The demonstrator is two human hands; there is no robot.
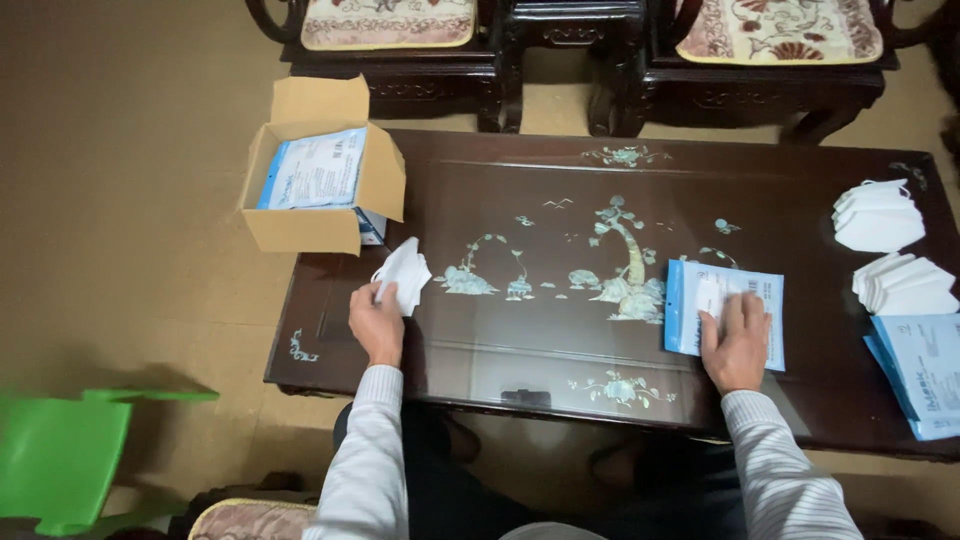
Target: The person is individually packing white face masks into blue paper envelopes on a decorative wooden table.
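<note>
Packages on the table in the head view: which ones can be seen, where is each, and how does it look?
Cardboard box: far left table corner, brown, flaps open.
Packets in the box: flat, light blue and white, standing at a slant.
Single packet: right of centre, flat rectangle, blue edge, white label, under the right hand.
Packet stack: right edge, blue and white, fanned.
No signs or screens.

**Gloss under my hands, matt in them**

The desk (560, 330) is dark lacquered wood, glossy, with pearly shell-like inlay. My left fingers (372, 297) hold a white mask (405, 272) of soft, matt fabric. My right hand (737, 345) presses a slick blue-and-white plastic packet (725, 300). The box (300, 225) at upper left is plain, dull brown cardboard.
</note>
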